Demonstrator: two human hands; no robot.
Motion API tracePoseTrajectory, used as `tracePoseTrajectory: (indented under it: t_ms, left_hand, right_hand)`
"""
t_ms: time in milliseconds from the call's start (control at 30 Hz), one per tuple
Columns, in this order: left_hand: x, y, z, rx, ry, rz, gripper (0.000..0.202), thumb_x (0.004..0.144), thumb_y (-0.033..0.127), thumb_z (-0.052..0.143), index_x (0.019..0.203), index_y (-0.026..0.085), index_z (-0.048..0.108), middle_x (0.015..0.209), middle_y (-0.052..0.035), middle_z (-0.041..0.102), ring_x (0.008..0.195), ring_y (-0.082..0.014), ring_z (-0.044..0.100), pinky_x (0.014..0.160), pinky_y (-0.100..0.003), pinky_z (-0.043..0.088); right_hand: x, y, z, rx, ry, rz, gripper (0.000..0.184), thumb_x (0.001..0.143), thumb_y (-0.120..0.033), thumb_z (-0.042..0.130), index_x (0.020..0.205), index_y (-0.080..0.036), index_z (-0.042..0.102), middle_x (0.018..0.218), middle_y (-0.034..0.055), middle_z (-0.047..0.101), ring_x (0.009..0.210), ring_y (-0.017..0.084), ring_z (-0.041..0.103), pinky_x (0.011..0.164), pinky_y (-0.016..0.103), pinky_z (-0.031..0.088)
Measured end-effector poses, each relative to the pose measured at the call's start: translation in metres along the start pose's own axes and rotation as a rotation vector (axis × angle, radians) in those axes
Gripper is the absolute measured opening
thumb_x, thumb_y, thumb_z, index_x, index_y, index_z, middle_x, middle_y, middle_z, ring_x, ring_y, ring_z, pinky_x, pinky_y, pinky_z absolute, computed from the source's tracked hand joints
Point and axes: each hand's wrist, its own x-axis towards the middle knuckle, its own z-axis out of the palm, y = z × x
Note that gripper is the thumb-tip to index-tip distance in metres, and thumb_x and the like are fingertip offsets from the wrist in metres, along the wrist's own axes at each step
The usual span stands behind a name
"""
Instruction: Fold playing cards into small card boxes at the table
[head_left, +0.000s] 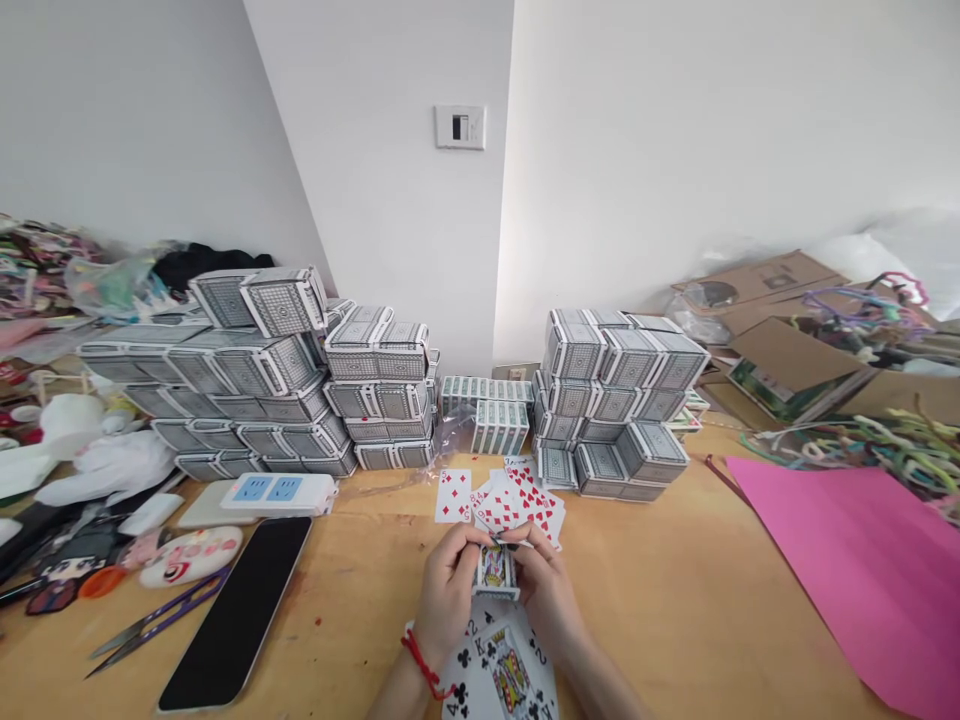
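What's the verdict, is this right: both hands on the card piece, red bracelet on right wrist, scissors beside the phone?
Not quite: the red bracelet is on the left wrist, per the head view. Rest stands: left hand and right hand on the card piece, scissors beside the phone.

Craft corner on my feed, home or workshop I can't tell: card block (496, 573) in fingers (471, 535), stacked blocks (379, 352), snips (141, 632), pink sheet (847, 570), wooden table (667, 600).

Left hand (448, 580) near right hand (546, 582)
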Motion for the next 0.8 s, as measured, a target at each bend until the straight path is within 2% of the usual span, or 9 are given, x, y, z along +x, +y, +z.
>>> tracePoseTrajectory:
  t_ms: [133, 267, 367, 500, 600, 700, 800]
  left_hand:
    - [0.0004, 0.0019, -0.0017, 0.060, -0.019, 0.060, 0.018, 0.078, 0.023, 0.043, 0.072, 0.020, 0.060, 0.076, -0.0034, 0.060, 0.074, -0.0183, 0.055, 0.069, -0.027, 0.042]
    - [0.0002, 0.0030, -0.0020, 0.091, -0.015, 0.095, 0.019, 0.079, 0.021, 0.041, 0.075, 0.020, 0.060, 0.079, -0.0039, 0.061, 0.078, -0.0190, 0.055, 0.073, -0.029, 0.042]
    - [0.0002, 0.0032, -0.0014, 0.093, -0.005, 0.112, 0.019, 0.079, 0.019, 0.041, 0.075, 0.020, 0.059, 0.078, -0.0036, 0.059, 0.078, -0.0190, 0.054, 0.073, -0.029, 0.042]
    - [0.0010, 0.0040, -0.0017, 0.070, 0.017, 0.119, 0.018, 0.078, 0.020, 0.042, 0.072, 0.020, 0.059, 0.078, -0.0037, 0.057, 0.080, -0.0194, 0.053, 0.074, -0.029, 0.042]
    - [0.0010, 0.0046, -0.0026, 0.030, -0.014, 0.095, 0.017, 0.077, 0.020, 0.043, 0.076, 0.020, 0.060, 0.081, -0.0045, 0.059, 0.081, -0.0197, 0.054, 0.075, -0.030, 0.042]
    - [-0.0001, 0.0036, -0.0013, -0.025, -0.041, 0.033, 0.020, 0.075, 0.020, 0.047, 0.090, 0.019, 0.060, 0.092, -0.0058, 0.061, 0.086, -0.0204, 0.055, 0.076, -0.030, 0.042]
    - [-0.0008, 0.0002, 0.0028, -0.056, 0.022, -0.060, 0.026, 0.073, 0.026, 0.053, 0.097, 0.019, 0.056, 0.095, -0.0050, 0.061, 0.087, -0.0200, 0.055, 0.076, -0.029, 0.043]
  right_hand:
    - [0.0020, -0.0005, 0.0006, -0.010, -0.001, -0.009, 0.017, 0.066, -0.034, 0.063, 0.066, -0.021, 0.053, 0.055, -0.0056, 0.048, 0.048, 0.010, 0.042, 0.047, 0.021, 0.032]
    - [0.0057, 0.0017, -0.0021, -0.104, -0.023, -0.027, 0.024, 0.067, -0.042, 0.064, 0.077, -0.022, 0.055, 0.056, -0.0063, 0.047, 0.046, 0.009, 0.039, 0.044, 0.020, 0.029]
    - [0.0069, 0.0028, -0.0051, -0.142, -0.059, -0.012, 0.026, 0.068, -0.044, 0.063, 0.075, -0.020, 0.056, 0.055, -0.0056, 0.046, 0.046, 0.008, 0.038, 0.044, 0.020, 0.029]
    - [0.0064, 0.0023, -0.0070, -0.153, -0.069, 0.010, 0.030, 0.063, -0.044, 0.067, 0.071, -0.018, 0.055, 0.053, -0.0053, 0.048, 0.044, 0.008, 0.038, 0.044, 0.019, 0.028]
    - [0.0067, 0.0030, -0.0077, -0.126, -0.078, 0.015, 0.032, 0.061, -0.044, 0.069, 0.072, -0.018, 0.055, 0.055, -0.0040, 0.052, 0.046, 0.009, 0.042, 0.047, 0.020, 0.031]
    - [0.0077, 0.0054, -0.0079, -0.128, -0.071, 0.000, 0.031, 0.063, -0.045, 0.068, 0.074, -0.018, 0.055, 0.056, -0.0031, 0.055, 0.047, 0.010, 0.044, 0.047, 0.021, 0.032]
    - [0.0080, 0.0076, -0.0072, -0.160, -0.068, -0.030, 0.030, 0.065, -0.045, 0.066, 0.074, -0.019, 0.055, 0.055, -0.0036, 0.054, 0.045, 0.009, 0.042, 0.045, 0.020, 0.030]
